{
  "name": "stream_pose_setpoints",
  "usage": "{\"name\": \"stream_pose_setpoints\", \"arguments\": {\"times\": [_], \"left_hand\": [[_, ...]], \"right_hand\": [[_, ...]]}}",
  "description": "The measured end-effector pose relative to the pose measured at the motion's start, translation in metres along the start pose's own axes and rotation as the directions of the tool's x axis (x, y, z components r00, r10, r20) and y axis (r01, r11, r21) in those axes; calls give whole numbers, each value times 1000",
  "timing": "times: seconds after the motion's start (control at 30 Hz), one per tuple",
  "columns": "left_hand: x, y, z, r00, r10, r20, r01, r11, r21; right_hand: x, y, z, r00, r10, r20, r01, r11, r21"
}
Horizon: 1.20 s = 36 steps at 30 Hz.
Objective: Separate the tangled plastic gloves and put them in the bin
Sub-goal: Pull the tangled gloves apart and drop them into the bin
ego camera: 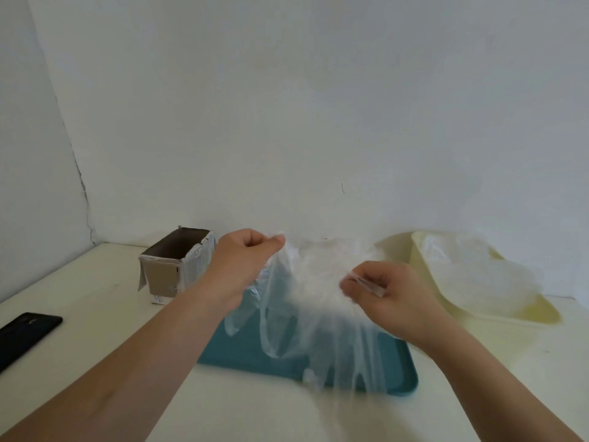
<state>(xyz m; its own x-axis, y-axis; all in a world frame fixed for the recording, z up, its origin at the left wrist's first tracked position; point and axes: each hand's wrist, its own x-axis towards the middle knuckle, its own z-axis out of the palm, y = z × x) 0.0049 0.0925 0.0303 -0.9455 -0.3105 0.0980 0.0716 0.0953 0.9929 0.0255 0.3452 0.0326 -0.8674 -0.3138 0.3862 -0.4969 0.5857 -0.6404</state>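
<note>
left hand [247, 260] raised, fingers curled, pinching top of tangled plastic gloves [306, 301] | right hand [387, 293] lower, thumb and forefinger pinching them | gloves hang over teal tray [242, 355] | yellow bin [526, 317] at tray's 2 o'clock

I find no text, brand, number or sign that I can read anywhere in this view. The open cardboard box [165, 275] carries faint grey print on the white wrapping [198, 261] down its right side, and a small white label [158, 299] with dark marks sits at its foot. Both are too small and blurred for me to make out a single character. The black phone [27, 333] on the left shows no legible marking on its visible face.
</note>
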Motion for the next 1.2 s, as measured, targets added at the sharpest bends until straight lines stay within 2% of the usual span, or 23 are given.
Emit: {"name": "stream_pose_setpoints", "arguments": {"times": [0.07,0.13,0.2,0.27,0.33,0.43,0.57,0.7,0.9,1.03,1.2], "left_hand": [[-2,3,8,1000,29,7,-30,995,93],[-5,5,17,998,45,51,-51,992,118],[-9,8,25,993,57,103,-67,992,104],[-14,13,28,982,52,183,-55,998,15],[-18,18,30,964,51,260,-35,997,-66],[-15,18,29,969,94,228,-86,995,-43],[-7,19,30,975,88,206,-81,996,-46],[-1,25,56,972,67,224,-72,997,11],[4,49,113,940,22,340,-2,998,-61],[5,65,154,949,59,309,-53,998,-28],[10,71,191,961,122,247,-135,990,39]], "right_hand": [[-4,-16,-2,986,-99,132,84,990,112],[-7,-31,0,951,-171,259,108,964,243],[-8,-39,7,905,-196,377,74,946,315],[-5,-39,14,885,-207,417,74,947,313],[-1,-32,16,924,-193,331,95,952,290],[3,-23,7,990,-69,127,38,972,231],[-2,-10,-10,994,84,-72,-66,974,218],[4,-6,-40,974,218,-66,-191,940,285],[19,14,-106,949,304,-83,-265,913,309],[25,31,-153,949,309,-69,-291,937,194],[35,70,-184,936,339,-89,-345,936,-62]]}}
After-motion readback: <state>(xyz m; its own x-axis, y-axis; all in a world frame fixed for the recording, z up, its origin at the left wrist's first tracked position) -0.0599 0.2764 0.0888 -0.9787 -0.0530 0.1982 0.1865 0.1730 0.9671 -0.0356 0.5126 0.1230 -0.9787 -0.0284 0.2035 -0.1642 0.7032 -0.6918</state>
